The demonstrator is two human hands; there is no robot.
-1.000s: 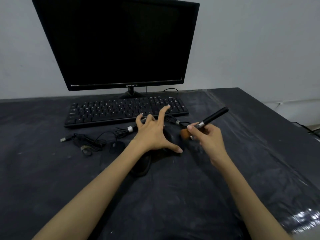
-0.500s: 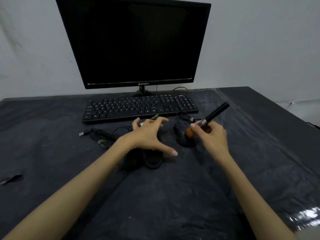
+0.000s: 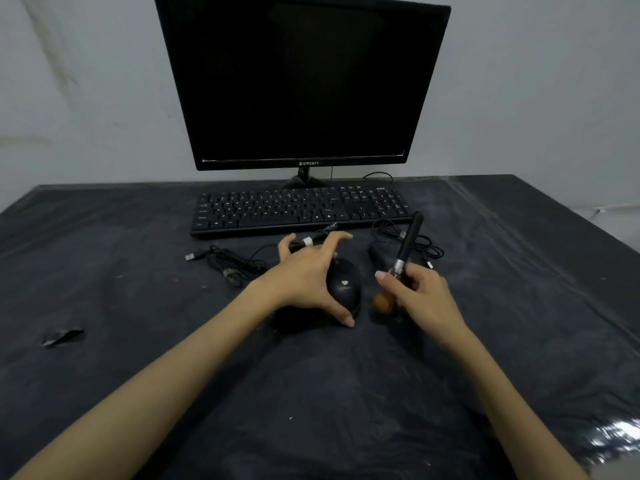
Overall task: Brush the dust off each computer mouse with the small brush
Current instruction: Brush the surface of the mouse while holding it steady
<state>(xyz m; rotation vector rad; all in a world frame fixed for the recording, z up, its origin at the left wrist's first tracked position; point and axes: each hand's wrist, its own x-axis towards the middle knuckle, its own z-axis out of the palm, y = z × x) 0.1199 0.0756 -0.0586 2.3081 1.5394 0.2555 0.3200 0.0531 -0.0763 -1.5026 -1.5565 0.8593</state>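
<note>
A black computer mouse (image 3: 343,285) with a small white heart mark lies on the dark table cover in front of the keyboard. My left hand (image 3: 304,275) grips it from the left, thumb at its near end and fingers curled over its far end. My right hand (image 3: 420,296) holds the small brush (image 3: 406,252) by its silver ferrule, black handle pointing up and away. The orange bristles (image 3: 382,303) hang just right of the mouse, close to the cover. A second black mouse (image 3: 379,252) sits behind the brush. Another dark mouse shape (image 3: 294,317) is partly hidden under my left wrist.
A black keyboard (image 3: 298,209) and a dark monitor (image 3: 304,81) stand behind the mice. Tangled mouse cables (image 3: 239,263) with a USB plug (image 3: 189,257) lie left of my hand, more cable (image 3: 424,247) to the right. The table edge (image 3: 588,220) runs along the right.
My left hand has taken hold of the heart-marked mouse. My right hand has swung the brush more upright and lowered the bristles beside that mouse, away from the second one.
</note>
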